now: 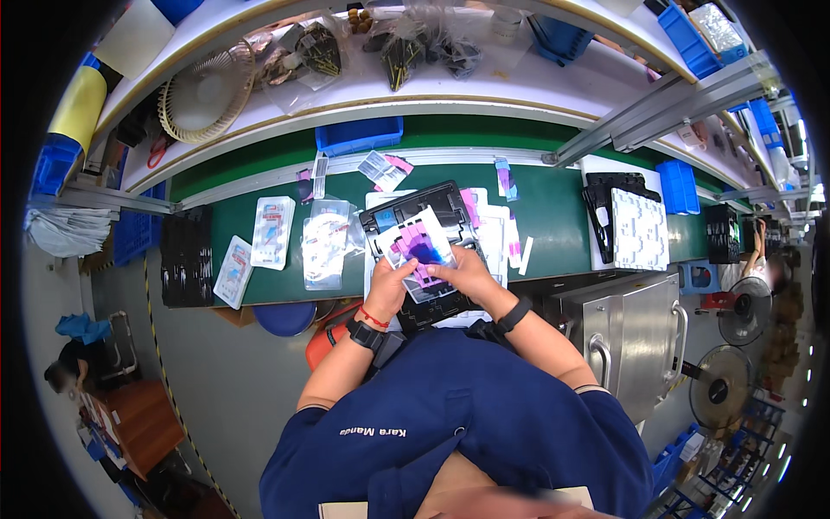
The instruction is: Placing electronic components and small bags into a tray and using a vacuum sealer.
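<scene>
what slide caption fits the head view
Left hand and right hand hold a flat pink-and-white piece over a black plastic tray.

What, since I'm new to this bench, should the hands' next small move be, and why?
I'd probably lower the pink-patterned piece a little toward the black tray, keeping both hands on it. The left hand and right hand already hold it from either side, and the tray shows just behind it in this view. Whether it fits the tray, I can't tell.
</scene>
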The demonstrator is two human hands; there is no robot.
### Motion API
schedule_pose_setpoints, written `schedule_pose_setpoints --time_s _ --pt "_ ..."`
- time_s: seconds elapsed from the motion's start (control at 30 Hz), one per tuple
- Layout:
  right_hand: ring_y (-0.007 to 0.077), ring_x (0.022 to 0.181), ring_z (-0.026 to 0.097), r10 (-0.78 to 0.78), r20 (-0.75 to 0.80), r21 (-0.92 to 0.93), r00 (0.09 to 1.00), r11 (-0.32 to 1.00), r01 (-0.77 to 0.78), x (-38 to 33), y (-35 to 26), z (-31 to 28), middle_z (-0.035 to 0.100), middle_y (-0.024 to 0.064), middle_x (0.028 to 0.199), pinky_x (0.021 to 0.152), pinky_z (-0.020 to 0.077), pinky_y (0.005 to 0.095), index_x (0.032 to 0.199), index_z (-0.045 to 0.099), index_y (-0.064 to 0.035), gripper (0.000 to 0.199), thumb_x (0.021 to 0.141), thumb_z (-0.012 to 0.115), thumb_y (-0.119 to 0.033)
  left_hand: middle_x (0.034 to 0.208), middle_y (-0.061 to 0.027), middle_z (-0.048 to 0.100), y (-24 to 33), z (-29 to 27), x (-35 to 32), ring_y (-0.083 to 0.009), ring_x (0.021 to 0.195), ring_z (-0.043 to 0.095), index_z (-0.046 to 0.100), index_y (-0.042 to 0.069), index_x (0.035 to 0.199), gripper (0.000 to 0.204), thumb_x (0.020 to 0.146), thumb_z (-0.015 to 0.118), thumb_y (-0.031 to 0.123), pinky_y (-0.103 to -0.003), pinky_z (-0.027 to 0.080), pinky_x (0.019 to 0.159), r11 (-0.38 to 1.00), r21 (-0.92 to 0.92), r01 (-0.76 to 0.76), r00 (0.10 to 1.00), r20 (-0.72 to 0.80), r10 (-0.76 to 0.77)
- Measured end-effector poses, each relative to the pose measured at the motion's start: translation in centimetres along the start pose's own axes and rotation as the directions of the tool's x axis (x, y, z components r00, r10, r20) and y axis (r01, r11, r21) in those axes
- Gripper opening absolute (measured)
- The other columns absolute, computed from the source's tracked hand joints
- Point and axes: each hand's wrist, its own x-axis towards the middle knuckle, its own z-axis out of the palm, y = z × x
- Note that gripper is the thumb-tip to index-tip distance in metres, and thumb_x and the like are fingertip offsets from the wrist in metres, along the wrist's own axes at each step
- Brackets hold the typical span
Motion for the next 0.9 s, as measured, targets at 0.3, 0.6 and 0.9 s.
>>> schedule_pose_setpoints --time_s 0.3,0.6,0.9 --pt "0.0085 0.077 0.057 -0.264 -0.102 -0.039 0.959 0.965 0.261 2.0 -0.7 -1.7 0.065 0.0037 0.086 0.072 0.0467 0.0243 0.100 0.061 0.0003 0.026 0.075 0.063 0.001 0.103 -0.0037 0.058 0.1 0.7 1.2 -0.0101 0.089 0.055 0.049 0.003 0.113 0.031 0.083 0.056 0.004 -0.025 0.045 0.075 0.996 0.054 -0.069 0.996 0.052 0.066" --pt "0.0128 0.079 0.058 -0.259 -0.376 0.001 0.890 0.960 0.279 14.5 -3.8 -12.8 0.064 0.0070 0.092 0.075 0.0457 0.0266 0.098 0.059 0.0013 0.025 0.074 0.062 0.004 0.077 0.0008 0.058 -0.1 -3.1 -1.9 -0.0049 0.066 0.050 0.060 0.003 0.094 0.011 0.084 0.056 0.006 -0.018 0.040 0.059 0.804 0.592 -0.061 0.983 -0.105 0.151" --pt "0.0342 0.082 0.061 -0.268 -0.254 -0.668 0.929 0.744 0.032 22.6 -1.2 -13.4 0.063 0.0211 0.086 0.074 0.0479 0.0379 0.090 0.061 0.0032 0.038 0.061 0.075 -0.017 0.124 -0.0144 0.043 -0.1 -2.8 -5.7 -0.0364 0.117 0.034 0.061 0.012 0.103 0.033 0.071 0.067 0.015 -0.045 0.030 0.096 -0.051 0.967 -0.251 0.936 0.256 0.242"
